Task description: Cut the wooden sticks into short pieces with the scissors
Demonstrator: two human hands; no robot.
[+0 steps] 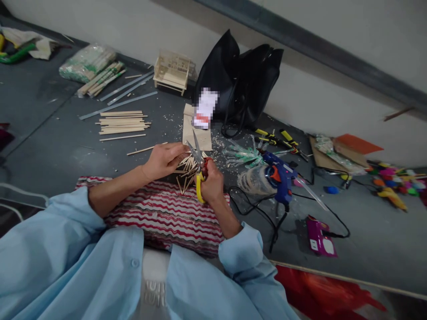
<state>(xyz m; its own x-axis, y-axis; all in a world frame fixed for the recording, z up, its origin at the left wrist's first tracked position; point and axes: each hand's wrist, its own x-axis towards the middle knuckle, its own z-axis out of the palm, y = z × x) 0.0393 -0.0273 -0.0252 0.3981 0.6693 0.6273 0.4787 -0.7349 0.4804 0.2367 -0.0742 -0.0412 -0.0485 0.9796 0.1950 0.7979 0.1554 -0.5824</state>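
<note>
My right hand (213, 182) grips scissors (198, 154) with a yellow and red handle. Their metal blades are spread and point away from me. Just left of the blades, my left hand (167, 159) is closed in a pinch on what looks like a thin wooden stick, mostly hidden by the fingers. Below the scissors lies a loose pile of short cut sticks (188, 166), at the edge of a red-and-white striped cushion (163, 213). Longer wooden sticks (122, 122) lie in a row to the left, with a single stick (143, 150) nearer my left hand.
A small wooden model (172, 71) and a black bag (238, 84) stand by the wall. A phone (206, 109) leans there. On the right are a blue glue gun (282, 175) on a plastic tub, its cables, pliers (290, 140) and a purple box (320, 238).
</note>
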